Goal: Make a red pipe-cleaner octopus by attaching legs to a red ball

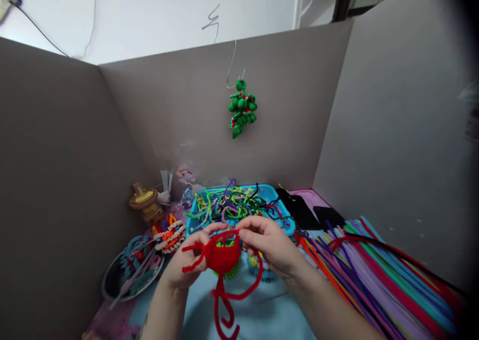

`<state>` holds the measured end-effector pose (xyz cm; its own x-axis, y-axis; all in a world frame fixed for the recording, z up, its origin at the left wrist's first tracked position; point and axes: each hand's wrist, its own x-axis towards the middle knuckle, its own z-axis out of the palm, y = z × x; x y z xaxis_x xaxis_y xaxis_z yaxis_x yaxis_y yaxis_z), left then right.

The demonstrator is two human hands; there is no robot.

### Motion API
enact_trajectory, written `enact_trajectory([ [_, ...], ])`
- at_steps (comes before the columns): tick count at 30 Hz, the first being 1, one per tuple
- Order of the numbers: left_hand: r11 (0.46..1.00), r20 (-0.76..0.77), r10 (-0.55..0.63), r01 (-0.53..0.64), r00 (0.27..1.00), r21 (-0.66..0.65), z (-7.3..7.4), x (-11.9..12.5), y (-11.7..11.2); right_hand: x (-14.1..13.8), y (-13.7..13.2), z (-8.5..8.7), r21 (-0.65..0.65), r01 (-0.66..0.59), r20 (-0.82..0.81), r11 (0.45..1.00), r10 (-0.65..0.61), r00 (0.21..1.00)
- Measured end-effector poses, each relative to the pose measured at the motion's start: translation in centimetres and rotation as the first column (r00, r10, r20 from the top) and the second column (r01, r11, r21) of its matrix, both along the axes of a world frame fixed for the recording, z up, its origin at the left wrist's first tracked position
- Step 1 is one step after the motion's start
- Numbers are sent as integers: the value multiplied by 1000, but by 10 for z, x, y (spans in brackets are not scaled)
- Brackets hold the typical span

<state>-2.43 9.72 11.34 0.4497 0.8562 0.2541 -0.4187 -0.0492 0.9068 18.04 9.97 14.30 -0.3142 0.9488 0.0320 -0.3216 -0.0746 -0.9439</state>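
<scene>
Between my two hands is a red pipe-cleaner figure (223,257), with a rounded body, short stems sticking out on the left and long curled ends hanging below. My left hand (189,260) is closed round its left side. With thumb and forefinger, my right hand (267,243) pinches a red strand at the figure's upper right. One long red strand loops down under the right hand. Just behind the figure, a green fuzzy piece (226,272) is partly hidden. A blue and yellow coiled piece (262,267) sits below my right hand.
A blue tray (286,225) of tangled pipe-cleaner scraps stands behind my hands. Pipe-cleaner bundles (389,275) lie at right. A metal bowl (108,285) and a lidded jar (144,200) are at left. A green ornament (242,108) hangs before grey panels (179,100).
</scene>
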Motion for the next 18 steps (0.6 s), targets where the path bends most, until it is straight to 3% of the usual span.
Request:
enact_trajectory([
  [4, 1000, -68, 17, -16, 998, 17, 2, -1, -3, -1, -3, 1, -36, -20, -24, 999, 19, 1000],
  [11, 998, -58, 56, -56, 997, -1, 11, -2, -3, -1, -6, 1, -5, -86, -60, 996, 85, 995],
  [18, 997, -61, 72, -71, 996, 22, 9, -3, -1, -1, -10, 7, -21, -104, 17, 994, 104, 994],
])
